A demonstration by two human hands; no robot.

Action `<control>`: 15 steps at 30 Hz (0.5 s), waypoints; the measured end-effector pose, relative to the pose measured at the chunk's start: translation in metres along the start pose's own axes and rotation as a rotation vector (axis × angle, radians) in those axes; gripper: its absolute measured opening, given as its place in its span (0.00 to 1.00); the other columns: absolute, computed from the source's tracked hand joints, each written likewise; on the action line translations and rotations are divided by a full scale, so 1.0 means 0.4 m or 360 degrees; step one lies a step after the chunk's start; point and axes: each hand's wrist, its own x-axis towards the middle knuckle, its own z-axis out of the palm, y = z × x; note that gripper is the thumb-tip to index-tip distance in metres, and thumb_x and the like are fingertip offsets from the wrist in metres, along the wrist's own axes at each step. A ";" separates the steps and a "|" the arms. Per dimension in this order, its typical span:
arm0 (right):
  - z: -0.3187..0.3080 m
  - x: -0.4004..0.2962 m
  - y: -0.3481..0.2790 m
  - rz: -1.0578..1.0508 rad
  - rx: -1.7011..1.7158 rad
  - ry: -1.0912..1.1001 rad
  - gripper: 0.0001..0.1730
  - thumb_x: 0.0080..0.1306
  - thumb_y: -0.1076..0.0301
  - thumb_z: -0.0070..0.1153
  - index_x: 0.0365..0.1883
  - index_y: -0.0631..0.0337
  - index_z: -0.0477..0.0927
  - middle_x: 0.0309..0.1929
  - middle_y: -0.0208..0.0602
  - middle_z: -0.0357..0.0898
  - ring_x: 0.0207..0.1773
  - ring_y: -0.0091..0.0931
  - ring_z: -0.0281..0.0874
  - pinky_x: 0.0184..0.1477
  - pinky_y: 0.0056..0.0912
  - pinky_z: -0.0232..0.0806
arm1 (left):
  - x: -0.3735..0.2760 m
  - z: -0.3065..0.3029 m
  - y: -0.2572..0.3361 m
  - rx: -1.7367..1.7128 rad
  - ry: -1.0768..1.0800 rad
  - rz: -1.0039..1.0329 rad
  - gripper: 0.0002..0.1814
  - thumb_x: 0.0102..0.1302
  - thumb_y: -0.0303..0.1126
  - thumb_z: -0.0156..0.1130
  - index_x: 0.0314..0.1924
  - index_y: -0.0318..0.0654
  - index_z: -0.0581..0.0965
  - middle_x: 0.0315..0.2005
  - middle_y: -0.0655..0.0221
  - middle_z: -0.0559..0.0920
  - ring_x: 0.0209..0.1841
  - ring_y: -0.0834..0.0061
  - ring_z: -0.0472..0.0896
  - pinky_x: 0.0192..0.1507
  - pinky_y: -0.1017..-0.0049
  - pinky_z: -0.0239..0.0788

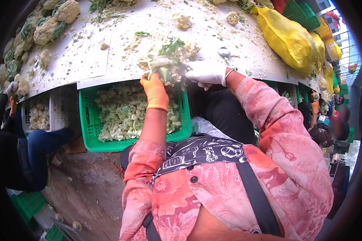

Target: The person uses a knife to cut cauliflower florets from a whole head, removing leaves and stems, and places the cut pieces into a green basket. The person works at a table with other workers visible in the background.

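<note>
My left hand [155,92], in an orange glove, grips a cauliflower head [169,60] from below at the near edge of the white table [93,60]. The head is partly cut apart, its pale stem and green leaves turned upward. My right hand [208,73], in a white knit glove, is curled at the head's right side; whether it holds a tool is hidden. Below my left hand stands a green plastic crate [135,144] with many cauliflower florets [123,117] in it. A round metal object [224,51] lies on the table beyond my right hand.
Whole cauliflowers [48,30] are heaped at the far left. Full yellow mesh sacks [286,42] lie along the right side. A white crate [55,111] of florets stands under the table beside a co-worker's knee [45,144]. Other people work at the far right.
</note>
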 end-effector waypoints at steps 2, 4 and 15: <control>-0.013 -0.010 -0.008 -0.0009 -0.0263 0.0163 0.16 0.74 0.57 0.45 0.43 0.63 0.72 0.23 0.38 0.76 0.18 0.27 0.75 0.25 0.36 0.74 | 0.017 -0.018 0.010 -0.0075 -0.0022 -0.0039 0.35 0.70 0.35 0.53 0.75 0.43 0.56 0.56 0.60 0.75 0.42 0.68 0.77 0.35 0.65 0.76; -0.012 -0.013 -0.018 0.0038 -0.0490 0.0317 0.16 0.74 0.58 0.43 0.47 0.64 0.70 0.29 0.50 0.81 0.28 0.39 0.84 0.35 0.46 0.76 | 0.032 -0.017 0.028 -0.0167 -0.0063 -0.0057 0.33 0.73 0.37 0.53 0.75 0.42 0.56 0.60 0.60 0.72 0.45 0.67 0.77 0.36 0.65 0.77; 0.047 0.089 0.064 -0.0171 -0.0596 0.0729 0.16 0.73 0.59 0.46 0.49 0.65 0.70 0.42 0.61 0.82 0.48 0.56 0.80 0.52 0.58 0.70 | 0.030 0.093 0.101 0.1972 -0.0211 0.1979 0.35 0.65 0.47 0.70 0.70 0.47 0.72 0.73 0.47 0.63 0.75 0.41 0.58 0.73 0.52 0.55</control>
